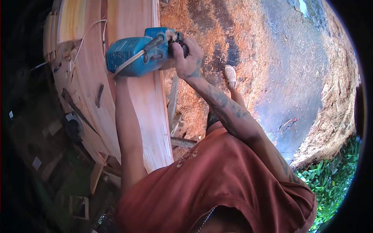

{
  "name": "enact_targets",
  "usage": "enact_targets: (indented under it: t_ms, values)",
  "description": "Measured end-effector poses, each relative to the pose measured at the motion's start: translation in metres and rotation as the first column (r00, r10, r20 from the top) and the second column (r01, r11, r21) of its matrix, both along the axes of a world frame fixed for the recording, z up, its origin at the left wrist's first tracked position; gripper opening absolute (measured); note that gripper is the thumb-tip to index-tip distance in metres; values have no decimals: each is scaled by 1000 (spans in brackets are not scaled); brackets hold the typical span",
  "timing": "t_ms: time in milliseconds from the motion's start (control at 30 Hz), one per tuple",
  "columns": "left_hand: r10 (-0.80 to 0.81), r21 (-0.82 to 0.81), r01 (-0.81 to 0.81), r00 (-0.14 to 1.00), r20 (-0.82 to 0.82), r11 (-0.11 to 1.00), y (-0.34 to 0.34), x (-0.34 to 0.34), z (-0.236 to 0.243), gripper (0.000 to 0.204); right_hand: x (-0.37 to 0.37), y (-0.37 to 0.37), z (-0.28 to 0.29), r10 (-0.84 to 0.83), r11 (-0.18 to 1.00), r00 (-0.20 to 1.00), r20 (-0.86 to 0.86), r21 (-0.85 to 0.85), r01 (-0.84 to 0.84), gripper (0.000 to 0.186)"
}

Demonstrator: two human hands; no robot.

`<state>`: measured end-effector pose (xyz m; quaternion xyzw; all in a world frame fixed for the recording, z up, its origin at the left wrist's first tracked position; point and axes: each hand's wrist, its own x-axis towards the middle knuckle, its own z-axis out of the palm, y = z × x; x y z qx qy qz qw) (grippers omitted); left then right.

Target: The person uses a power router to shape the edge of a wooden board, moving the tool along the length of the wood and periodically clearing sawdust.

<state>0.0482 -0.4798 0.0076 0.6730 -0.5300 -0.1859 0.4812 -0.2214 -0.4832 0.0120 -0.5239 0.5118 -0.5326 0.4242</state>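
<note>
A blue electric planer [129,58] with a pale cord sits over the right part of pale reddish wooden boards [149,116]. My right hand [187,56] grips its black front handle, fingers wrapped round it, thumb on top. My left forearm [128,128] reaches up along the boards to the rear of the planer, which hides that hand. Left of the forearm a long dark bar tool [79,110] and a small dark tool [99,96] lie on the wood, near a dark round object [72,125].
White cord [83,39] snakes across the boards. Wood offcuts [182,141] lie on sawdust-strewn ground [248,46] beside my sandalled foot [230,75]. A dark flat patch [295,97] stretches to the right, with green plants [334,171] at lower right. Dim wooden pieces [79,206] are at lower left.
</note>
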Motion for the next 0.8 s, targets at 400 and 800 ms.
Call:
enact_targets:
  t_ms: [400,800]
  values:
    - [-2,-47,0,1000,-30,999,161,-15,-6,31,-13,171,-7,-87,993,996,-26,-82,85,33]
    - [17,-33,-18,999,-32,999,327,-39,-19,31,-35,346,-18,-106,988,994,-39,-116,101,32]
